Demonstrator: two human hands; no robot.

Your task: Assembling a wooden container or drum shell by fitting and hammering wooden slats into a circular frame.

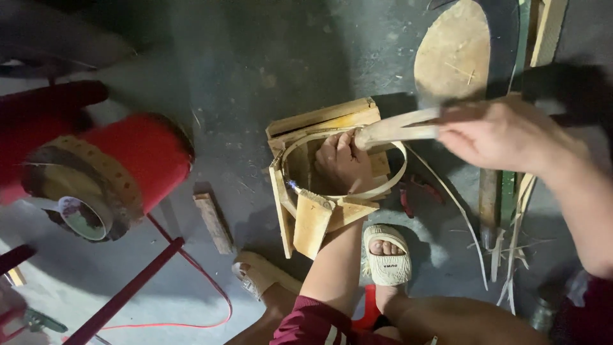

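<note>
The left hand [341, 160] lies inside the hoop [345, 163], fingers curled shut and pressing down on the top of the wooden block [319, 172]. The right hand [504, 134] is closed around a wooden stick [399, 128], which reaches leftward until its blunt end sits just above the left hand's knuckles, at the hoop's far rim. Motion blur softens the right hand, so I cannot tell how each finger lies.

The hoop is a thin pale strip bent into a ring and resting on the block, which is built of rough planks and stands on the dark concrete floor [255, 57]. A loose end of strip [456, 204] trails from the block's right side down toward the person. More pale strips [511, 255] lie bundled farther right of the block. Just right of the block, red-handled pliers [408, 198] rest on the floor.

Near the block's front, two feet in cream sandals [387, 255] stand on the floor. A short wood offcut [214, 222] lies left of the block. Well left of it sits a red drum [121, 172] on its side, with a red cable [204, 275] on the floor beside it. Beyond the block, up and right, is a round wooden disc [453, 51].
</note>
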